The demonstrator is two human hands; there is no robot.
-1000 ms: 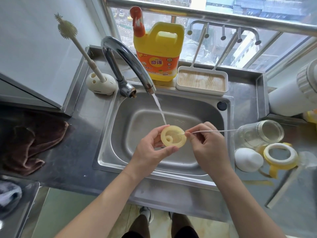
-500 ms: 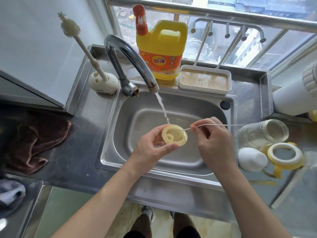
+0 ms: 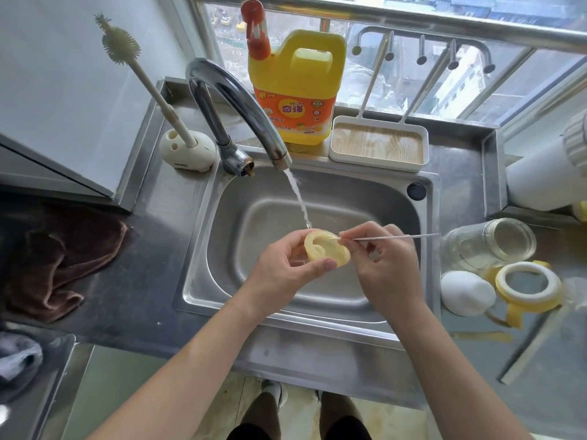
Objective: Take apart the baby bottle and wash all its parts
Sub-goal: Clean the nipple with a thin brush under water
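My left hand (image 3: 282, 268) grips a pale yellow silicone nipple (image 3: 327, 250) over the sink (image 3: 422, 198), under the thin stream from the tap (image 3: 235, 100). My right hand (image 3: 386, 268) pinches a thin white straw brush (image 3: 397, 238), its tip poked into the nipple. On the counter to the right lie the clear glass bottle body (image 3: 489, 244) on its side, a white cap (image 3: 465, 296) and the yellow collar ring with handles (image 3: 527, 289).
A yellow detergent jug (image 3: 295, 90) and a white wooden-bottomed tray rack (image 3: 378, 142) stand behind the sink. A bottle brush in its holder (image 3: 187, 149) is at the back left. A brown cloth (image 3: 57, 258) lies on the left counter, a white appliance (image 3: 546, 173) at the right.
My right hand has slid the thin brush a little along its length at the nipple. My left hand keeps its hold under the running water.
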